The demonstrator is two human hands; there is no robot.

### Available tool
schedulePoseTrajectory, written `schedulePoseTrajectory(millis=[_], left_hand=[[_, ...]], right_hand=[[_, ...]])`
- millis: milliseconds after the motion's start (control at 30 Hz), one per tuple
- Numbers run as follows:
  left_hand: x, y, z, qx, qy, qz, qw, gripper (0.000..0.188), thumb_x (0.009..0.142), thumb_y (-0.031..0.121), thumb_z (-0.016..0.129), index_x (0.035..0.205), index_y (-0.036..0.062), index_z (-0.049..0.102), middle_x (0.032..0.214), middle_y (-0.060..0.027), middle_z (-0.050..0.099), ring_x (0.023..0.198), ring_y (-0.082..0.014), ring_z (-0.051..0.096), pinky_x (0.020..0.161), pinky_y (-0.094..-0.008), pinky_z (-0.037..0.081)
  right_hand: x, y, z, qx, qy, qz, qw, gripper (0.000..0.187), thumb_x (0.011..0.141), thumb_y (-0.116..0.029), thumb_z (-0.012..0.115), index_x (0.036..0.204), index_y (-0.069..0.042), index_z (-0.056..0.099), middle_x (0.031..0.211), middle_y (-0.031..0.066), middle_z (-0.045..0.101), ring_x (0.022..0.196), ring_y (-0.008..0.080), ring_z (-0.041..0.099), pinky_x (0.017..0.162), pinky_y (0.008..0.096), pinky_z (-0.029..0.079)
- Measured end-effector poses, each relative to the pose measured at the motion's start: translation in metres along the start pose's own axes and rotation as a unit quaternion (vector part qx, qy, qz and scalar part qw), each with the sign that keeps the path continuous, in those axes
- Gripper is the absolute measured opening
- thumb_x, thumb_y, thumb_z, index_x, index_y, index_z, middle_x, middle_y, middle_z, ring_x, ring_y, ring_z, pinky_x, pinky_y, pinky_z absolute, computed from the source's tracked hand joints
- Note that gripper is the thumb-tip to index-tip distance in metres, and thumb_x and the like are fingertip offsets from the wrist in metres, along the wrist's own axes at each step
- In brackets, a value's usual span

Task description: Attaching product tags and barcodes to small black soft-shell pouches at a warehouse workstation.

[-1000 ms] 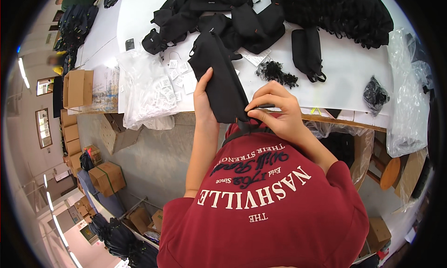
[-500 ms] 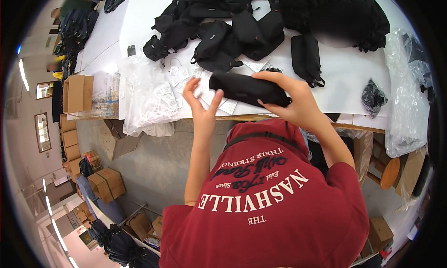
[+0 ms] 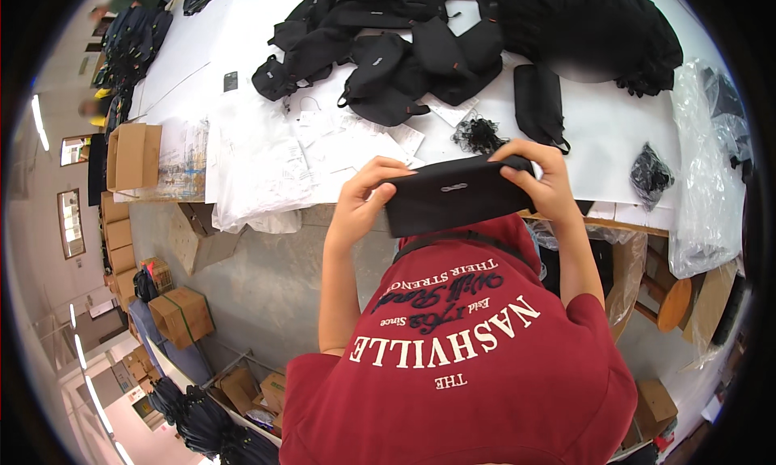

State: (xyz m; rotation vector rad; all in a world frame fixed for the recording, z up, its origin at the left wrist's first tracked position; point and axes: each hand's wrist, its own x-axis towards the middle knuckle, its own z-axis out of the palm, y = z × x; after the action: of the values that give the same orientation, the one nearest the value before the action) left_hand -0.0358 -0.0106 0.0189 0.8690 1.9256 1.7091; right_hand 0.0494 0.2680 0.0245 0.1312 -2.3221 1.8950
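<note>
We best hold the black pouch point(image 3: 462, 203) evenly taut, left hand point(image 3: 364, 198) and right hand point(image 3: 546, 183) pinched closed on it at ten and two o'clock.

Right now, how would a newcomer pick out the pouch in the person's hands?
Find the white table, then its near edge, above the maroon shirt. There the left hand and right hand grip a black pouch at its two ends. Unlike the loose pouches on the table beyond, only it is held.

A black oblong fabric pouch point(image 3: 462, 195) spans the left and right fingers point(image 3: 373, 174) before the flat white counter point(image 3: 602, 137), crumpled clear plastic bag point(image 3: 255, 170) left, piled black fabric bags point(image 3: 381, 65) behind.
</note>
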Motion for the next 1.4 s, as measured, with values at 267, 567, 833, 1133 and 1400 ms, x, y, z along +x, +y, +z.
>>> schedulePoseTrajectory(millis=[267,567,833,1133,1400], left_hand=[[-0.046,-0.152,-0.045,0.196,0.284,-0.303,0.888,0.043,0.087,0.022,0.06,0.124,0.0041,0.05,0.128,-0.0157,0.045,0.105,-0.0257,0.053,0.088,-0.036,0.042],[-0.073,-0.205,-0.079,0.499,0.294,-0.25,0.776,0.051,0.08,0.021,0.064,0.125,0.0025,0.047,0.13,-0.0207,0.04,0.119,-0.0378,0.037,0.099,-0.048,0.032],[-0.034,-0.185,-0.036,0.467,0.242,-0.177,0.832,0.052,0.075,0.033,0.072,0.11,0.0009,0.05,0.112,-0.0166,0.047,0.107,-0.0349,0.042,0.09,-0.0456,0.035],[-0.025,-0.189,-0.043,0.391,0.237,-0.245,0.855,0.054,0.064,0.032,0.082,0.091,-0.0007,0.049,0.087,-0.0141,0.05,0.084,-0.029,0.047,0.075,-0.039,0.039],[-0.017,-0.135,-0.03,-0.264,0.374,-0.263,0.849,0.021,0.079,0.007,0.053,0.099,0.0013,0.051,0.083,-0.0063,0.055,0.071,-0.0152,0.053,0.062,-0.028,0.044]], right_hand=[[-0.031,0.09,-0.066,-0.304,0.464,-0.055,0.83,0.039,0.077,0.007,0.064,0.113,-0.005,0.058,0.104,0.0097,0.06,0.093,0.0222,0.059,0.083,0.0285,0.045],[-0.04,0.119,-0.019,-0.418,0.376,0.089,0.822,0.029,0.077,-0.003,0.06,0.105,-0.009,0.062,0.103,0.0102,0.057,0.105,0.0277,0.052,0.091,0.0366,0.038],[0.007,0.139,0.058,-0.313,0.117,0.04,0.942,0.012,0.073,-0.007,0.066,0.083,-0.008,0.059,0.082,0.0077,0.051,0.08,0.0263,0.055,0.068,0.0376,0.045],[0.055,0.189,0.075,-0.459,0.014,0.047,0.887,0.006,0.071,-0.011,0.068,0.073,-0.008,0.063,0.085,0.0058,0.056,0.081,0.0255,0.058,0.069,0.0389,0.048],[0.049,0.09,0.04,-0.23,0.101,0.117,0.961,0.011,0.077,-0.018,0.068,0.077,-0.008,0.065,0.076,0.0036,0.059,0.066,0.0171,0.056,0.06,0.0291,0.045]])
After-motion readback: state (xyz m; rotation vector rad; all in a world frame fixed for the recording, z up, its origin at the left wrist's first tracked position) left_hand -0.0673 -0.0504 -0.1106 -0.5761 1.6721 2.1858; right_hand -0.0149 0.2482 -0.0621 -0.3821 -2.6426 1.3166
